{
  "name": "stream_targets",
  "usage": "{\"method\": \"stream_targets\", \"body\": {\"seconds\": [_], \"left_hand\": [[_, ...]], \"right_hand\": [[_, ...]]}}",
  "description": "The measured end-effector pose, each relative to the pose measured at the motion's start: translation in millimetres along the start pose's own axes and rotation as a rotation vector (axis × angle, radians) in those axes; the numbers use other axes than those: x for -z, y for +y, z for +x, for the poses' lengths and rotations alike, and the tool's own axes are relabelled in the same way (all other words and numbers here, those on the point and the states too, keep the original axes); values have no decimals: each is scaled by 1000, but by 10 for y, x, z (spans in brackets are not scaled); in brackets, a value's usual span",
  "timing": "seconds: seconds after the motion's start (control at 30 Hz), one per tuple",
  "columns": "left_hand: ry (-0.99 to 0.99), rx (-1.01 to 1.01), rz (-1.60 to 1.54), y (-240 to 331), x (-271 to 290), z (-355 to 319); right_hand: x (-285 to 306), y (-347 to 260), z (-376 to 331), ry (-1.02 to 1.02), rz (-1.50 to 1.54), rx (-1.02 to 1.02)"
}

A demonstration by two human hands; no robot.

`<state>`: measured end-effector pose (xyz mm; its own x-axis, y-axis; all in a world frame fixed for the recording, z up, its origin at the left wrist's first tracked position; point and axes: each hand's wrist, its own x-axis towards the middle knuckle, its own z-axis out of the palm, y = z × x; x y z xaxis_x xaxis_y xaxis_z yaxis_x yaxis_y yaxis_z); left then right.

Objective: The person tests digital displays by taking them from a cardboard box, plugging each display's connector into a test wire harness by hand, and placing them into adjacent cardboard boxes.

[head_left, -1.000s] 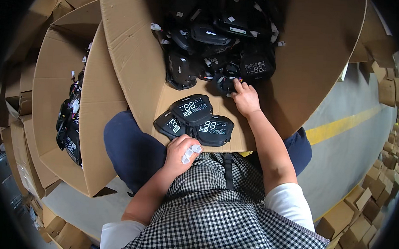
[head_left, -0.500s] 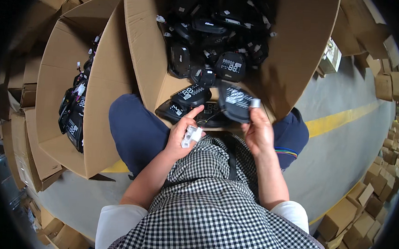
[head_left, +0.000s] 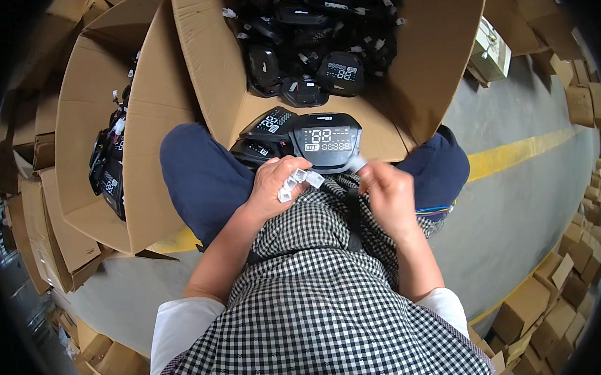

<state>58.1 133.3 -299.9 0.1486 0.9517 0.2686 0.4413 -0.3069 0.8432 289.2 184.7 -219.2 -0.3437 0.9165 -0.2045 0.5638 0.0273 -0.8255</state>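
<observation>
My left hand (head_left: 274,183) is closed around several small white plastic connectors (head_left: 292,184), which stick out by the thumb and fingertips. Just beyond it, a dark display panel (head_left: 327,140) with white digits and bars lies face up on the lowered flap of a large carton, overlapping other panels. My right hand (head_left: 389,191) is at the near right corner of this panel, its fingers curled and smeared by motion. A pale, blurred piece (head_left: 358,164) shows at its fingertips, touching or close to the panel's edge. Two similar panels (head_left: 271,123) lie to the left, partly covered.
The large open carton (head_left: 206,49) ahead holds a heap of dark display panels (head_left: 342,72) with white plugs. Another carton (head_left: 89,198) with panels stands at left. A pale box (head_left: 491,52) is at far right; stacked cartons (head_left: 519,318) line the right side.
The panel that my right hand held tilted now lies flat on the flap, face up. My right hand has come off its upper part, and more connectors show in my left hand.
</observation>
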Motion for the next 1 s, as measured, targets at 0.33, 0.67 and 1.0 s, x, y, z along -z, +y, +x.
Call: {"method": "stream_targets", "body": {"seconds": [0.33,0.67,1.0], "left_hand": [[-66,-117,183,68,6,67],[15,71,-28,-6,31,48],[136,345,-276,-158,-72,140]], "right_hand": [[-153,-81,-43,-301,67,-106],[40,367,450,-179,399,-354],[-439,1612,2470,117,192,-498]]}}
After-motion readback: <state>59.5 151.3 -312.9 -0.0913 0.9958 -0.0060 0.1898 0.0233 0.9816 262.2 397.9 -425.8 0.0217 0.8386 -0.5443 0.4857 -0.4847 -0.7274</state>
